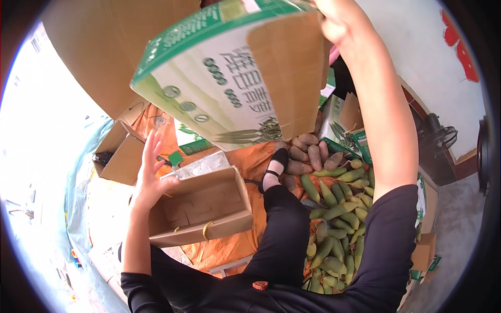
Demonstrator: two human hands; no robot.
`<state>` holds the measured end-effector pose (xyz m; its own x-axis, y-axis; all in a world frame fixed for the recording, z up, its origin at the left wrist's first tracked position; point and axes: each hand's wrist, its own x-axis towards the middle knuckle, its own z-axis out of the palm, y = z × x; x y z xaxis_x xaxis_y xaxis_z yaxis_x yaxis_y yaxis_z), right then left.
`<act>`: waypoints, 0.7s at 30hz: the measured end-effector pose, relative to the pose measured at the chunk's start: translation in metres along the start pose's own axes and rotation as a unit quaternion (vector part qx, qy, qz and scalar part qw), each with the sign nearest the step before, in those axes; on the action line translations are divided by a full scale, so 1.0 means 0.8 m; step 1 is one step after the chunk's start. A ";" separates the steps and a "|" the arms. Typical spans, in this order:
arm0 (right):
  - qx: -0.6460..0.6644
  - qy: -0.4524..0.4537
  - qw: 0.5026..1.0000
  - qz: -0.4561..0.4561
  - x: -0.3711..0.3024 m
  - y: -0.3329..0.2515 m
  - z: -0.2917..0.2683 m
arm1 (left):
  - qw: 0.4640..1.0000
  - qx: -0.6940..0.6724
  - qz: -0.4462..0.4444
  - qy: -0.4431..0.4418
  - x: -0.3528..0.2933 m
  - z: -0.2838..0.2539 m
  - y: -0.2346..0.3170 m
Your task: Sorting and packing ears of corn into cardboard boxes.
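My right hand [334, 25] is raised high and grips the edge of a green-and-white printed cardboard box [214, 83], which hangs tilted in front of me; a plain brown patch covers part of its side. Its fingers are partly hidden at the top edge. My left hand [151, 180] is open with its fingers spread, beside an open brown cardboard box [193, 229]. Yellow rope handles show on the brown box's near wall. Folded flaps show inside it, and the left hand overlaps its left side.
Many green radishes [334, 229] lie in a heap on the right, with reddish ones [313, 154] beyond them. An orange sheet [250, 161] covers the floor. Another brown carton [120, 156] stands at the left; a black fan-like object [438, 133] sits by the right wall.
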<state>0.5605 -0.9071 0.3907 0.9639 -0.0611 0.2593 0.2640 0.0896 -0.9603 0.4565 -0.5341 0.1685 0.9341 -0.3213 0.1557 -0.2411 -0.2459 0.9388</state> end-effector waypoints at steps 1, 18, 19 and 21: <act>0.010 0.002 1.000 0.019 0.010 -0.008 0.025 | 1.000 -0.025 -0.007 0.011 0.017 0.001 -0.008; -0.237 0.031 0.944 0.229 0.059 0.414 0.044 | 0.965 0.050 -0.246 0.080 0.154 -0.037 -0.210; -0.241 0.023 0.942 0.232 0.038 0.457 0.026 | 0.958 0.100 -0.269 0.022 0.158 -0.025 -0.219; -0.207 -0.030 0.943 0.257 -0.013 0.487 0.039 | 0.934 0.156 -0.319 -0.029 0.148 -0.026 -0.218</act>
<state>0.6542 -0.8408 0.0166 0.9642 -0.0573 -0.2590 -0.2640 -0.3044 -0.9152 0.6144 -0.5100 0.0295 0.9004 -0.0654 -0.4300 0.2858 -0.6563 0.6982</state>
